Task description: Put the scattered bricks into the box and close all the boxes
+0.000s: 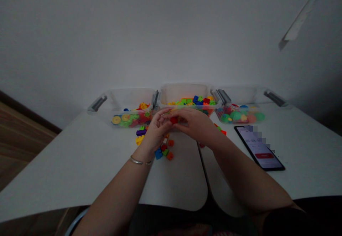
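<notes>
Left forearm [117, 193] cut off below, fingers [182, 127] half-hiding red piece [174, 120], shape unclear

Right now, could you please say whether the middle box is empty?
Partly filled: the middle box holds blocks, its back wall bare above.

A plain grey wall [171, 33] rises beyond the left hand [157, 128] and right hand [196, 124], a pale strip [295, 29] on it high to their right. A white counter [93, 164] spreads beneath them, a dark gap [204, 172] running nearward from below the right hand. Brown wooden furniture [21, 141] stands well left of the left hand. Light is dim; the wall darkens far right of the hands.
</notes>
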Demonstrator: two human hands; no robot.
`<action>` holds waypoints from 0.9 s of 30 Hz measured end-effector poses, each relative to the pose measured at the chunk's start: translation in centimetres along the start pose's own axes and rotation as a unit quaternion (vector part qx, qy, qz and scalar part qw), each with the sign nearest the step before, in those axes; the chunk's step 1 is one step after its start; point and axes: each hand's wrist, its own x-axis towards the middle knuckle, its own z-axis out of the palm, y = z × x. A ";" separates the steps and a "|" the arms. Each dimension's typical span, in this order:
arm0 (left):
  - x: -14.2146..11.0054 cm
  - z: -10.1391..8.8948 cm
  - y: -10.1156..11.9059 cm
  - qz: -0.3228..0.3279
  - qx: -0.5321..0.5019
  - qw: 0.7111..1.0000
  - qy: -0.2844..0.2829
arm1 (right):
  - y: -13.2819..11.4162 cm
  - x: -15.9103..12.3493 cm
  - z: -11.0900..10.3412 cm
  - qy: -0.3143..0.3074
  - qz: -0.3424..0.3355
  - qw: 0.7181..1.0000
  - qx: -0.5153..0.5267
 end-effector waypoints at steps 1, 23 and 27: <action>0.0 0.0 0.0 0.003 0.000 1.000 -0.003 | 0.1 0.0 -0.3 0.008 -0.001 1.000 0.003; -1.0 -0.8 1.8 0.026 0.727 0.680 -0.094 | 4.1 -0.6 -3.9 0.016 0.174 0.944 -0.281; -1.1 -0.5 2.1 0.030 0.750 0.651 -0.114 | 3.3 -0.5 -3.7 -0.036 0.174 0.934 -0.311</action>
